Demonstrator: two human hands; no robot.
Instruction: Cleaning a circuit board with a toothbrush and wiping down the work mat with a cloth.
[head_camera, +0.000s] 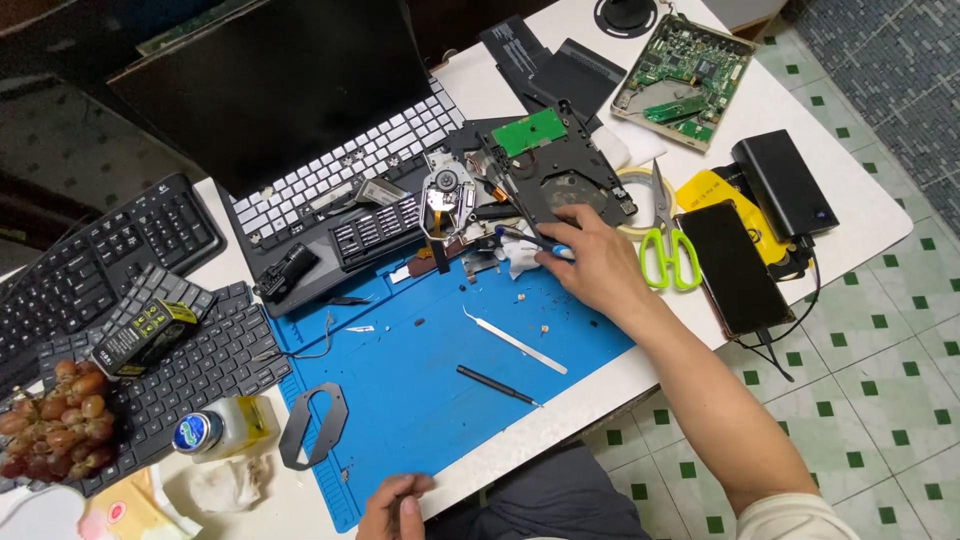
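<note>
Right hand (598, 268) at mat's (430, 380) far edge, pinching screwdriver (530, 240), tip aimed into drive (555, 180). Left hand (393, 508) loosely curled, empty, steadying at table's (560, 410) near edge. Tweezers (515, 341) parked mid-mat, within reach.

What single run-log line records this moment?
right hand: holds blue-handled tool at disc drive | left hand: on table edge, empty | tweezers: on blue mat
</note>
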